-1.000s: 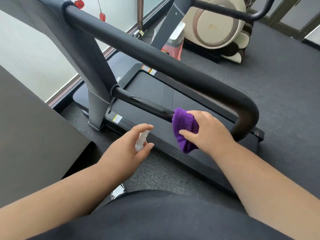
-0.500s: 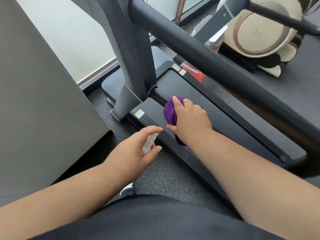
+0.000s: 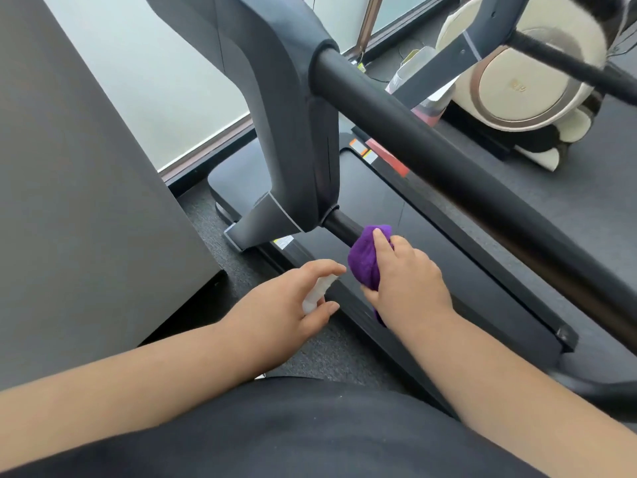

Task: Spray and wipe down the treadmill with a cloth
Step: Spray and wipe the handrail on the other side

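A dark grey treadmill [image 3: 448,243] fills the middle of the view, with a thick upper handrail [image 3: 431,139] and a thin lower bar [image 3: 339,224] coming out of its grey upright [image 3: 293,132]. My right hand [image 3: 406,274] grips a bunched purple cloth [image 3: 363,260] wrapped round the lower bar, close to the upright. My left hand [image 3: 289,305] holds a small white spray bottle [image 3: 317,293] just left of the cloth, above the treadmill's side rail. Most of the bottle is hidden in my palm.
A large grey panel [image 3: 79,201] stands close on the left. A cream massage chair [image 3: 531,84] sits at the back right on dark carpet [image 3: 586,188]. Behind the treadmill is a frosted window [image 3: 155,74]. My dark-clothed lap fills the bottom.
My right hand has slid the cloth along the lower bar toward the upright. My left hand has followed with the bottle, and my head has moved closer.
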The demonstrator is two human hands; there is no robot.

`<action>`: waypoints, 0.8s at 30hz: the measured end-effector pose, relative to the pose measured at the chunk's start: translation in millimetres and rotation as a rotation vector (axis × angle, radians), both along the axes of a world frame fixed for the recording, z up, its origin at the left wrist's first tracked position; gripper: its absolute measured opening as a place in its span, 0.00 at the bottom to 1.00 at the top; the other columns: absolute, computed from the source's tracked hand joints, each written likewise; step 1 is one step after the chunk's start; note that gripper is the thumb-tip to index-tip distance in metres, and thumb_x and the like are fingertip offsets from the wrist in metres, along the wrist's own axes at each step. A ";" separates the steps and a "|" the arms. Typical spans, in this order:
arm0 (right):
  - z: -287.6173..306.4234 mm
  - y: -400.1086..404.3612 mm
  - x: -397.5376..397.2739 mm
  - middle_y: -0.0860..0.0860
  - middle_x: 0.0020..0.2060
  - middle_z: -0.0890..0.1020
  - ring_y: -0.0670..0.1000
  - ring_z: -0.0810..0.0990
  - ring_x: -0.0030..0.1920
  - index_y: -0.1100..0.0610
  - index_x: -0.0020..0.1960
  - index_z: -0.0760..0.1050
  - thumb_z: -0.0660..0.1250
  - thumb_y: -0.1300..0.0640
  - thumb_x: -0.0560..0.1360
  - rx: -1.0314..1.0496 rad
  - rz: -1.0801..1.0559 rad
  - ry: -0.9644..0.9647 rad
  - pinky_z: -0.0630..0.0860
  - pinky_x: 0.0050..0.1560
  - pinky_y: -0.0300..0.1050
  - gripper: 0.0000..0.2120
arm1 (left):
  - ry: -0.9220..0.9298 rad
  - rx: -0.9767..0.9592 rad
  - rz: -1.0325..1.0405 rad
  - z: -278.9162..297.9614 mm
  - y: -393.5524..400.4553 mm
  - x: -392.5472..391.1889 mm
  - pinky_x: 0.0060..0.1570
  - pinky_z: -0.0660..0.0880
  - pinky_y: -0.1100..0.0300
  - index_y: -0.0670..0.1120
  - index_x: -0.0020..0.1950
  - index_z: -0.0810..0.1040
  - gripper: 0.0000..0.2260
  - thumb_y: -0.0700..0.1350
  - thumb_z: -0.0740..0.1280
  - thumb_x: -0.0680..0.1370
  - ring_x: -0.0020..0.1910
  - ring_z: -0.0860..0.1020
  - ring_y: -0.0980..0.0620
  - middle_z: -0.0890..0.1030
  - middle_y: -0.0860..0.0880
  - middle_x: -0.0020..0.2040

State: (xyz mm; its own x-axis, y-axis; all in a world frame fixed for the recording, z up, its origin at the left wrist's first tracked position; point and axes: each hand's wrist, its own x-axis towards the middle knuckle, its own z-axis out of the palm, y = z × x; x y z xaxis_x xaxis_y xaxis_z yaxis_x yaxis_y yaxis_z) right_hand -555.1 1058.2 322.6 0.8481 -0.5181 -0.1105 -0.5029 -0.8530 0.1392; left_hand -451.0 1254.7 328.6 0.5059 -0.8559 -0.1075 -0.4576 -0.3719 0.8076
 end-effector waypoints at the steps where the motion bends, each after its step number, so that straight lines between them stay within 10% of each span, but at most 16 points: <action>1: -1.5 2.6 10.5 0.52 0.64 0.73 0.56 0.78 0.55 0.53 0.78 0.56 0.72 0.36 0.69 -0.026 -0.011 0.016 0.76 0.51 0.52 0.46 | -0.002 0.001 0.006 0.3 2.4 6.7 0.42 0.67 0.74 0.69 0.65 0.63 0.20 0.56 0.67 0.77 0.43 0.75 0.66 0.76 0.66 0.43; 9: -8.8 15.2 102.4 0.51 0.49 0.76 0.58 0.80 0.49 0.54 0.56 0.68 0.72 0.33 0.67 0.009 -0.101 0.028 0.69 0.41 0.49 0.30 | 0.002 -0.015 0.025 2.3 11.8 37.8 0.43 0.66 0.76 0.74 0.61 0.63 0.21 0.53 0.68 0.77 0.44 0.75 0.67 0.76 0.67 0.45; 18: 8.6 -7.9 30.7 0.48 0.52 0.78 0.55 0.80 0.49 0.45 0.64 0.70 0.70 0.32 0.66 0.189 -0.151 -0.029 0.78 0.45 0.49 0.31 | 0.012 -0.038 -0.031 1.3 4.3 41.6 0.43 0.66 0.76 0.70 0.64 0.63 0.21 0.55 0.68 0.77 0.43 0.75 0.67 0.76 0.65 0.42; 24: 3.8 4.3 61.2 0.48 0.42 0.75 0.56 0.79 0.41 0.50 0.52 0.72 0.71 0.34 0.68 0.076 -0.146 -0.025 0.75 0.38 0.46 0.23 | 0.018 0.000 -0.009 -2.4 19.1 54.6 0.43 0.67 0.73 0.71 0.64 0.63 0.20 0.57 0.67 0.76 0.44 0.75 0.68 0.75 0.71 0.46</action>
State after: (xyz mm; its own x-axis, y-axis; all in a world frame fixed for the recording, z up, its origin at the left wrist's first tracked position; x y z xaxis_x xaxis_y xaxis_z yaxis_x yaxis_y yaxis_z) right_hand -493.9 1062.5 326.4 0.7674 -0.6270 -0.1342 -0.6249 -0.7782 0.0627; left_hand -396.4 1273.9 326.2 0.4957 -0.8606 -0.1169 -0.4465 -0.3679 0.8156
